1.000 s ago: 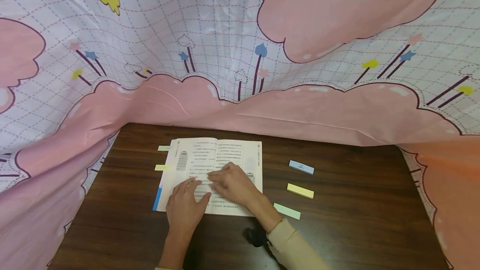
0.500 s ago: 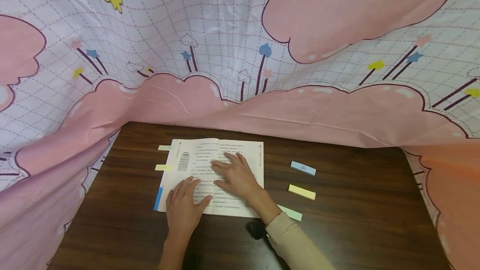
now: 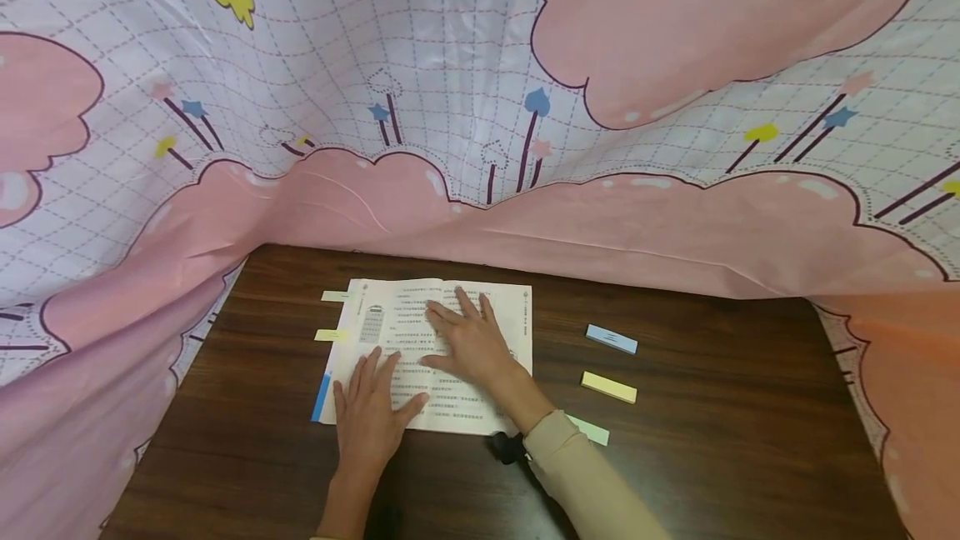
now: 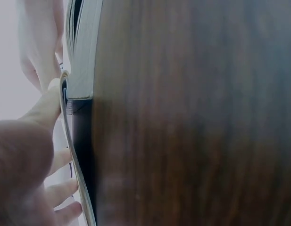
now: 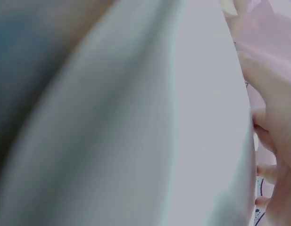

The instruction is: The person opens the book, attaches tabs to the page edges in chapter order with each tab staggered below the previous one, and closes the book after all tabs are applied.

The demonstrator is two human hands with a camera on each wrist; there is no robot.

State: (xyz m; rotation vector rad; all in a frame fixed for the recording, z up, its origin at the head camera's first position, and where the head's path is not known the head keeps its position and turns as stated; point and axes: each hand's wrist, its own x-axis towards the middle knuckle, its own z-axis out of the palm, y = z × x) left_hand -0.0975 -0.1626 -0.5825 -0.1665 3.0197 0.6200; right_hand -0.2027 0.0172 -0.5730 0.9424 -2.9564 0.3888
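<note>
An open book (image 3: 513, 315) with printed text lies on the dark wooden table. Fingers spread, my left hand (image 3: 367, 419) rests on the lower part of its left page. My right hand (image 3: 478, 348) lies across the right page near the fold, its fingers straight and spread. From the book's left edge stick out a pale green tab (image 3: 334, 296) and a yellow tab (image 3: 328, 335). In the left wrist view the left hand (image 4: 25, 155) is at the curving page edge; the right wrist view has the right hand (image 5: 279, 113) against the white page (image 5: 206, 108).
Right of the book lie a blue sticky-note pad (image 3: 611, 338), a yellow pad (image 3: 609, 387) and a pale green pad (image 3: 591, 430), the last partly behind the right sleeve (image 3: 577, 465). A patterned pink and white cloth (image 3: 600, 223) borders the table (image 3: 720, 407) at the back and sides.
My right hand has slid up the right page, away from me, and its fingers have straightened and spread. The left hand stays on the left page, its fingers a little wider apart.
</note>
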